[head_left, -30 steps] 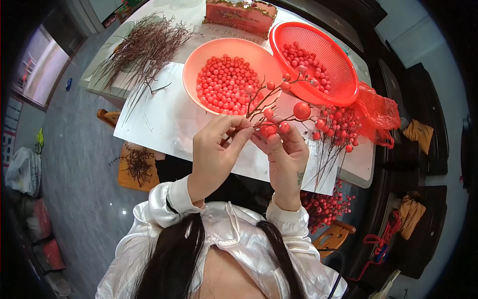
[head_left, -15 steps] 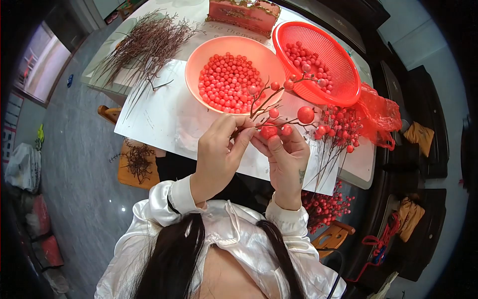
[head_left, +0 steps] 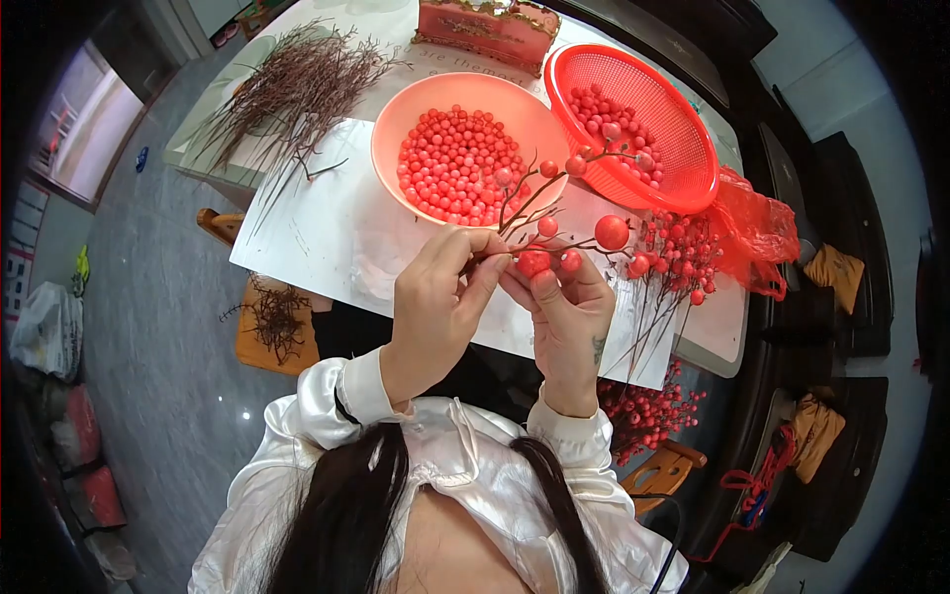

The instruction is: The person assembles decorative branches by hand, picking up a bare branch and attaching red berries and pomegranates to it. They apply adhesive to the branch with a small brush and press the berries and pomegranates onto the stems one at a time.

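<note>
Between my hands is a brown artificial branch [head_left: 529, 215] with several red berries at its tips. My left hand [head_left: 442, 297] is closed in a pinch around the lower stem. My right hand [head_left: 564, 322] has its thumb and fingers closed on a large red berry [head_left: 534, 261] low on the branch. The branch points up and away, over the near rim of a pale pink bowl [head_left: 388, 148] holding many small loose red berries [head_left: 460, 163]. Part of the stem is hidden behind my fingers.
Bare brown twigs [head_left: 297, 89] lie at the far left. A red basket [head_left: 698, 148] with berries stands right of the bowl. Finished-looking berry branches [head_left: 683, 247] and a red plastic bag [head_left: 757, 228] are at the right. A pink box [head_left: 485, 35] is at the back. More twigs [head_left: 275, 322] rest on a wooden stool.
Almost nothing differs. Both hands keep the same grip on the branch, and the view has shifted very slightly.
</note>
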A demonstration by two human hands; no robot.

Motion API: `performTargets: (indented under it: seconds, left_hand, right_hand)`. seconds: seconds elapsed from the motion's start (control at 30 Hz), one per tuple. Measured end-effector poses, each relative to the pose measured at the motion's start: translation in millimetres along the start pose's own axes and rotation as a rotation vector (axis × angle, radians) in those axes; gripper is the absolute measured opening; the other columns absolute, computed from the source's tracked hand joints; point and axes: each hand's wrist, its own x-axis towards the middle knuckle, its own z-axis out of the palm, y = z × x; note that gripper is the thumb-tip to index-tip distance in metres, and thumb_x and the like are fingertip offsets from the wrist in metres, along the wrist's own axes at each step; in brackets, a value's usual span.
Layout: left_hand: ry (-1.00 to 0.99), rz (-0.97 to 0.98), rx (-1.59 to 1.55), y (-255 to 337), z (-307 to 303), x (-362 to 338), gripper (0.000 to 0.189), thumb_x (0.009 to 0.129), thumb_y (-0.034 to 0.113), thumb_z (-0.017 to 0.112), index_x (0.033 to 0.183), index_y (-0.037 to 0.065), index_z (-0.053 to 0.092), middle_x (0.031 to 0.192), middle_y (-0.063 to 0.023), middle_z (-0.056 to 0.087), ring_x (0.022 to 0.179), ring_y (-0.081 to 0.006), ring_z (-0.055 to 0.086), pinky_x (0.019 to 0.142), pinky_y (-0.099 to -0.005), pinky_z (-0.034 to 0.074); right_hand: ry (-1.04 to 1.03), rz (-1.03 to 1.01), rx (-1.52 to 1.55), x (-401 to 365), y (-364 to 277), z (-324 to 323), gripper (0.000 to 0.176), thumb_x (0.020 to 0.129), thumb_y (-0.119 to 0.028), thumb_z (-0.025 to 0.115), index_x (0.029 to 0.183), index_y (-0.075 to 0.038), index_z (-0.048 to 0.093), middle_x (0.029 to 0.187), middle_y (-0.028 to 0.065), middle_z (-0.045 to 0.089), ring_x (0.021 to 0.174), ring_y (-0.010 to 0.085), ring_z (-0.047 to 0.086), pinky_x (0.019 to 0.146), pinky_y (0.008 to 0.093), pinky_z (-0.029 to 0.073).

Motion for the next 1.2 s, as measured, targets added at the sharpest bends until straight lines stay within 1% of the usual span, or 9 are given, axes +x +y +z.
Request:
performTargets:
  seconds: [0.17,0.27,0.47,0.6,0.67,0.77,0.9,1.0,1.2]
  left_hand:
    - [0.029,0.045,0.011,0.8,0.1,0.1,0.009,0.082,0.006,0.059,0.089,0.0,0.058,0.083,-0.0042,0.058,0.059,-0.0077,0.054,0.044,-0.0193,0.043]
    - [0.037,0.026,0.002,3.9,0.5,0.2,0.011,0.08,0.003,0.06,0.091,0.0,0.058,0.078,-0.0084,0.057,0.06,-0.0165,0.055,0.054,-0.0257,0.044]
    - [-0.01,-0.008,-0.089,-2.8,-6.0,4.3,0.01,0.085,0.005,0.056,0.093,0.0,0.057,0.084,-0.0048,0.058,0.065,-0.0093,0.056,0.048,-0.0205,0.047]
    - [0.004,-0.221,-0.393,0.0,-20.7,14.1,0.015,0.089,0.006,0.05,0.102,-0.001,0.051,0.085,-0.0068,0.058,0.072,-0.0115,0.058,0.056,-0.0228,0.05]
    - [0.057,-0.23,-0.471,-3.2,-30.1,20.9,0.016,0.089,0.006,0.05,0.103,-0.002,0.051,0.086,-0.0069,0.058,0.072,-0.0129,0.059,0.057,-0.0234,0.051]
    - [0.107,-0.266,-0.48,-12.9,-43.8,27.4,0.027,0.089,0.007,0.049,0.114,-0.002,0.049,0.088,-0.0058,0.057,0.078,-0.0147,0.06,0.063,-0.0256,0.054]
    - [0.154,-0.305,-0.542,-24.3,-53.1,27.6,0.03,0.088,0.007,0.051,0.116,-0.005,0.048,0.098,-0.0085,0.056,0.085,-0.0173,0.062,0.071,-0.026,0.053]
    - [0.121,-0.297,-0.511,-22.8,-56.1,24.0,0.033,0.087,0.007,0.053,0.117,-0.005,0.047,0.101,-0.0096,0.055,0.091,-0.02,0.061,0.074,-0.026,0.052]
    - [0.083,-0.348,-0.591,-30.5,-53.3,22.2,0.036,0.088,0.011,0.054,0.118,-0.006,0.045,0.099,-0.0104,0.056,0.093,-0.0201,0.061,0.076,-0.0274,0.053]
  right_hand:
    - [0.026,-0.016,-0.001,-0.7,2.5,4.6,0.027,0.083,-0.004,0.059,0.105,0.009,0.051,0.099,0.0152,0.06,0.088,0.0248,0.062,0.082,0.0369,0.053]
    - [0.057,-0.027,-0.011,-1.0,4.1,8.2,0.026,0.083,-0.005,0.06,0.104,0.008,0.052,0.099,0.0148,0.06,0.089,0.0238,0.062,0.082,0.0367,0.053]
    - [0.029,-0.052,-0.019,3.0,4.2,11.3,0.032,0.082,-0.001,0.059,0.112,0.009,0.051,0.107,0.0188,0.058,0.09,0.0243,0.061,0.082,0.0352,0.052]
    - [0.07,-0.116,-0.242,-1.1,-23.6,18.2,0.03,0.082,0.007,0.054,0.112,0.01,0.052,0.104,0.0202,0.059,0.09,0.0255,0.062,0.08,0.0338,0.052]
    - [0.103,-0.25,-0.466,-1.4,-32.5,-6.1,0.026,0.083,-0.005,0.059,0.106,0.007,0.056,0.096,0.0196,0.062,0.086,0.0285,0.063,0.073,0.0344,0.055]
    - [0.248,-0.299,-0.619,14.7,-52.9,-25.2,0.016,0.082,0.005,0.054,0.097,0.009,0.059,0.083,0.0148,0.063,0.073,0.0205,0.064,0.062,0.028,0.054]
    - [0.19,-0.22,-0.994,51.4,-71.8,-51.0,0.014,0.08,-0.004,0.06,0.092,0.002,0.063,0.074,0.0077,0.064,0.063,0.0117,0.061,0.054,0.0223,0.047]
    - [0.176,-0.255,-1.496,62.0,-78.5,-73.3,0.013,0.073,-0.006,0.062,0.084,0.0,0.064,0.067,0.0162,0.061,0.059,0.0223,0.061,0.058,0.0304,0.047]
    - [0.233,-0.166,-1.853,56.8,-41.4,-149.2,0.01,0.069,-0.008,0.06,0.076,-0.004,0.065,0.072,0.0187,0.061,0.07,0.035,0.061,0.061,0.0397,0.048]
